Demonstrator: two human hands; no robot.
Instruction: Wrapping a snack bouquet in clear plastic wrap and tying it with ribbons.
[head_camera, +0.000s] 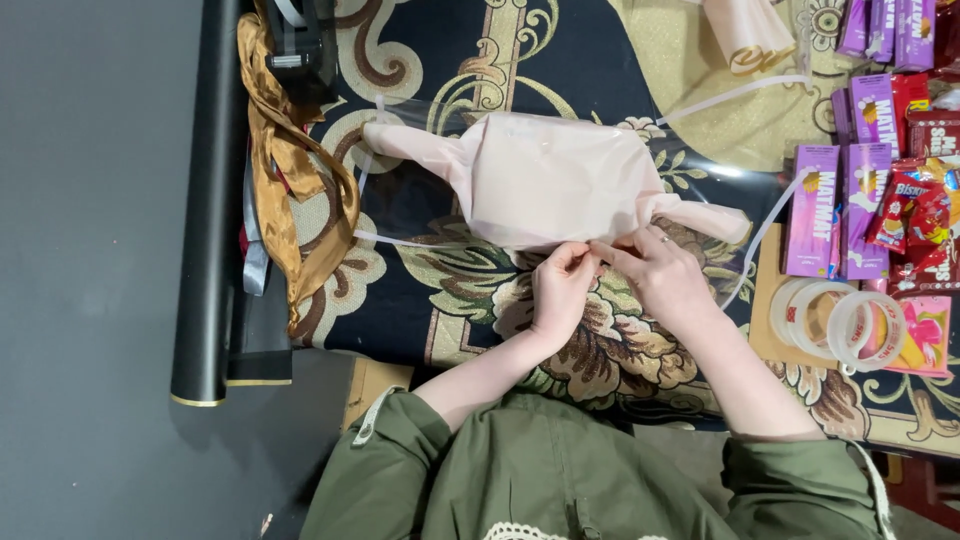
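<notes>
Green jacket sleeves (470, 480) closest to camera, bottom of frame. Far left: black roll (205, 200) lying lengthwise, gold ribbon (290, 170) draped just beside it. Centre: pale pink wrapped parcel (550, 175) on clear film (420, 170), on the patterned surface (440, 290), ends twisted out left and right. Left hand (560, 290) pinches the parcel's near edge, fingers closed on the paper. Right hand (665, 275) touching the left, fingertips also closed on that same edge, ring visible. Right side: clear tape rolls (835, 320) on a brown board, purple snack boxes (830, 210) and red packets (915, 215) stacked near the edge.
</notes>
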